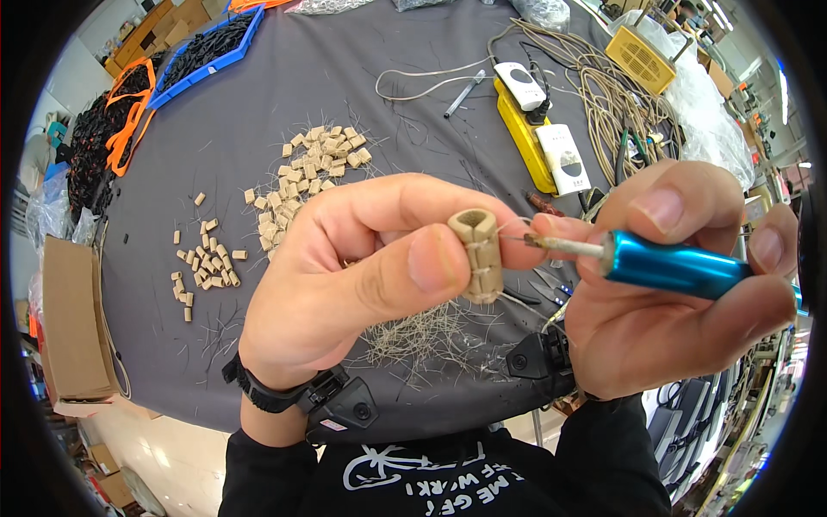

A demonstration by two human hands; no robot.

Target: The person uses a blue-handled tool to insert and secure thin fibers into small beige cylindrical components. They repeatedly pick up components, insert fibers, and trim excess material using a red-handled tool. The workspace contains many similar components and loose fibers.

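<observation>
Between the thumb and fingers of my left hand (336, 258) is a small beige tube (484, 263), held upright with its open end up. Pale thread stitches run down its side, and a fine loose thread stands off near its top. My right hand (633, 332) grips a tool with a shiny blue handle (676, 265) and a thin, darkened metal tip. That tip points left at the tube, close to the loose thread; whether they touch I cannot tell. Behind my left hand lies a heap of similar beige tubes (319, 162), with a smaller group (207, 263) farther left.
Thread clippings (422, 340) lie on the grey cloth (413, 129) below my hands. A yellow power strip (517, 129), a pen (465, 95) and coiled cables (603, 86) are at the far right. At the far left stands a blue tray (245, 50) of black pieces; cardboard (77, 319) stands at the left edge.
</observation>
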